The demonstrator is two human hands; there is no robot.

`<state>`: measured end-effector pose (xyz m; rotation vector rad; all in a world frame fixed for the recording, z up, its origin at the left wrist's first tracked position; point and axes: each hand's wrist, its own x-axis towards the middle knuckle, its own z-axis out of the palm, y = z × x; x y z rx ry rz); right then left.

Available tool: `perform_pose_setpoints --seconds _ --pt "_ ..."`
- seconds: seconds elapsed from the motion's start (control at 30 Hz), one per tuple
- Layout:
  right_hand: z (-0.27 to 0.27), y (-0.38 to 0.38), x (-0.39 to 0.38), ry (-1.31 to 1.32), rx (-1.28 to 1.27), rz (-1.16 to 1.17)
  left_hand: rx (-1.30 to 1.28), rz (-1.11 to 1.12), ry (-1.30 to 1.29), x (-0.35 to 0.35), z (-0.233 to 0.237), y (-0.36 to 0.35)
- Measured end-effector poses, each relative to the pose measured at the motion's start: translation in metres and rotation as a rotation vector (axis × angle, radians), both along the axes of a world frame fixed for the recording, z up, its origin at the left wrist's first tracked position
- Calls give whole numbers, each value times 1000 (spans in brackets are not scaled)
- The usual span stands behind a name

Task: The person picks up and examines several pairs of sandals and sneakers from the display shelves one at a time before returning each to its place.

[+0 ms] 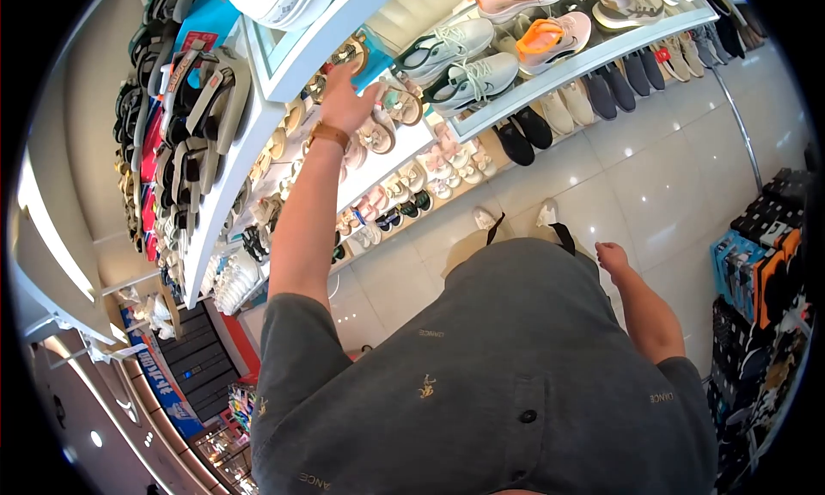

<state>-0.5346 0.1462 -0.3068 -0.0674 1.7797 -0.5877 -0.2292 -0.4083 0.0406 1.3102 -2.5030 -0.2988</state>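
Note:
My left hand [348, 106], with a brown band on its wrist, reaches to the lit shelf on the left. Its thumb stands apart from the fingers, and the fingertips are at a strappy sandal [351, 55] near a blue card; whether they touch it is unclear. Below the thumb lie more sandals [402, 106] with decorated straps. My right hand [611, 259] hangs beside my body on the right, above the floor, with its fingers curled in and nothing visible in it.
Sneakers [471, 82] stand on a glass-topped shelf [593, 63], with dark slip-ons [524, 134] below. Grey sandals [206, 108] fill the upper left display. Stacked boxes [741, 259] are at the right, near a metal rail [737, 121]. Tiled floor [653, 173] lies between.

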Motion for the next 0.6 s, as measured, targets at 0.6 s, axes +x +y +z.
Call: perform_pose_setpoints --seconds 0.6 --pt "23 46 -3 4 84 -168 84 267 -280 21 -53 -141"
